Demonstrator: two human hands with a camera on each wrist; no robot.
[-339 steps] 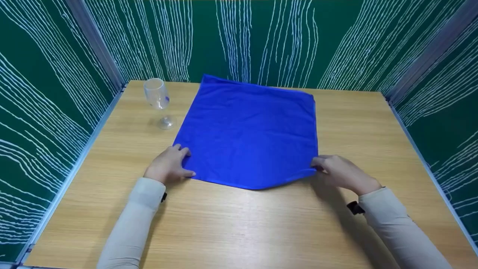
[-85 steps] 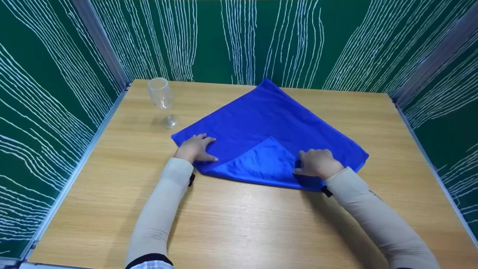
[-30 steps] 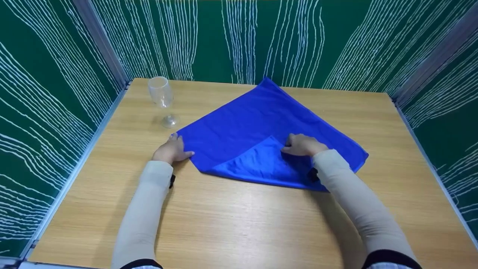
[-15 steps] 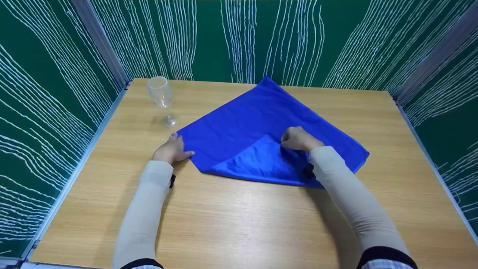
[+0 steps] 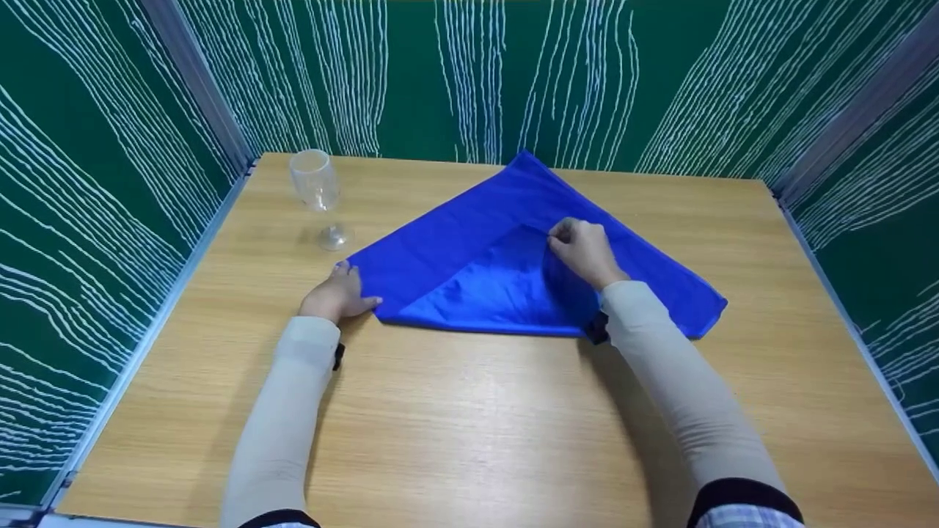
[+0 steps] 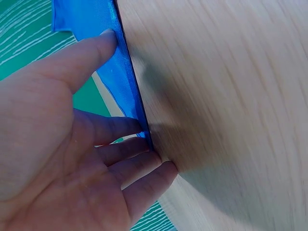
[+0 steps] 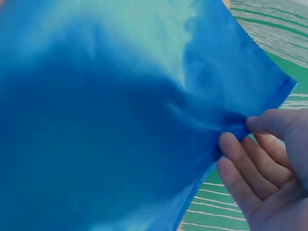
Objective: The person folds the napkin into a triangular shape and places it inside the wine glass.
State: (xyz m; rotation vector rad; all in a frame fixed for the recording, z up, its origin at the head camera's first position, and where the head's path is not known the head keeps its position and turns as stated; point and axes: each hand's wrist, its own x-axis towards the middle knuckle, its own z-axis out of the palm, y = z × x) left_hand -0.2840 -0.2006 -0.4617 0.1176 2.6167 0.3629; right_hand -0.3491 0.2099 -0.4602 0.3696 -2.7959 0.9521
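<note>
A blue cloth [image 5: 447, 257] lies on the table with its near part folded back, the shinier side [image 5: 484, 286] facing up. My right hand [image 5: 587, 249] pinches the edge of this flap between thumb and fingertips; the right wrist view shows the bunched cloth [image 7: 231, 122] at the right hand [image 7: 269, 168]. My left hand [image 5: 334, 295] rests at the cloth's left corner. In the left wrist view the left hand [image 6: 72, 130] has its thumb on the cloth [image 6: 108, 57] and its other fingers spread along the edge, outer fingertips on the wood.
A clear stemmed glass [image 5: 317, 191] stands upright on the wooden table [image 5: 455, 433], behind and left of the cloth. Green panels [image 5: 411, 81] with white wavy lines enclose the table at the back and both sides.
My right hand has moved away from me, drawing the flap further back, so the near fold has shifted up too. The left hand slid to the left corner earlier and has stayed since.
</note>
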